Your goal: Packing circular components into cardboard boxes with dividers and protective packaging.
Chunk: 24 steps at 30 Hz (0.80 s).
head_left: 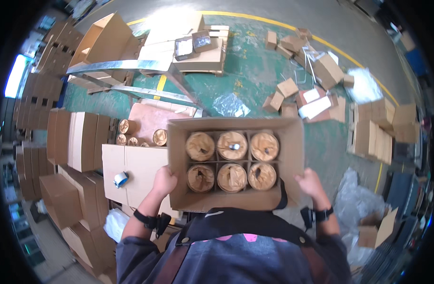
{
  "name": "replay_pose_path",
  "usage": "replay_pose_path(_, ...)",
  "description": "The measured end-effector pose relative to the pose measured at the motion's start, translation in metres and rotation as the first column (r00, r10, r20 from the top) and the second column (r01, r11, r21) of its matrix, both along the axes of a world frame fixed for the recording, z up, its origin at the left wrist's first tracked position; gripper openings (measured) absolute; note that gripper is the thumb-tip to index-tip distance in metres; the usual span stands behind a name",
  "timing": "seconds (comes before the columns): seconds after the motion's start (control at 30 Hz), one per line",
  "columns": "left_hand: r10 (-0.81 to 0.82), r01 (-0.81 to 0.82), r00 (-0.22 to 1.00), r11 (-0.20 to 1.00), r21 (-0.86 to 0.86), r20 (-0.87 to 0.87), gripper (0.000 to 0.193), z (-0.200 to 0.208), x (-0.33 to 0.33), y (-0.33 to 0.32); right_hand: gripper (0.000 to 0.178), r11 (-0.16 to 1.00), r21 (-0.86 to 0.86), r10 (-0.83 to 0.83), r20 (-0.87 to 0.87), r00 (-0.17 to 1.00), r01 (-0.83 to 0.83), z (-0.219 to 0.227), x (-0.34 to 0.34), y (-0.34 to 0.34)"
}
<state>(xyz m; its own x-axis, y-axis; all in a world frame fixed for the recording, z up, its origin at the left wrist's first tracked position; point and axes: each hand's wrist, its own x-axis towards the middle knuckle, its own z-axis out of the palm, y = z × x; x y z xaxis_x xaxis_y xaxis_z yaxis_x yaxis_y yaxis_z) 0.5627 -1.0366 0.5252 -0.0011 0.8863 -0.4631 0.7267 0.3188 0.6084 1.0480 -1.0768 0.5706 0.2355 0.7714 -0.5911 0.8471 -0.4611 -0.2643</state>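
Note:
An open cardboard box (236, 202) is held up in front of my body, its top flaps not across the opening. Inside, cardboard dividers (232, 162) split it into compartments, and each holds a round item wrapped in brown paper (232, 178) with the paper tucked in at the top. My left hand (166, 181) is closed on the box's left side, near its front corner. On the opposite side my right hand (310, 182) grips the box too. The fingertips of both hands are partly hidden by the box.
A flat cardboard sheet (131, 165) to the left bears a blue-and-white tape roll (121, 179). Beyond it, more paper-wrapped items (160, 137) stand by a metal frame (127, 66). Stacked cartons (82, 142) rise at left; loose boxes (328, 71) and plastic wrap (354, 199) lie at right.

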Motion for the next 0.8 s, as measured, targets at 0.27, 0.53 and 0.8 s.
replay_pose_path(0.27, -0.431, 0.432, 0.902, 0.901, 0.039, -0.034, 0.021, 0.023, 0.253, 0.115, 0.024, 0.842, 0.215, -0.453, -0.219, 0.864, 0.495, 0.077, 0.175, -0.091)
replay_pose_path(0.53, -0.631, 0.638, 0.765, 0.770, -0.014, 0.130, 0.023, 0.090, 0.400, 0.185, 0.032, 0.627, 0.324, -0.684, -0.207, 0.700, 0.708, 0.149, 0.229, -0.118)
replay_pose_path(0.8, -0.790, 0.801, 0.592, 0.598, -0.010, 0.161, 0.024, 0.043, 0.439, 0.278, 0.042, 0.669, 0.079, -0.706, -0.245, 0.665, 0.739, 0.148, 0.217, -0.077)
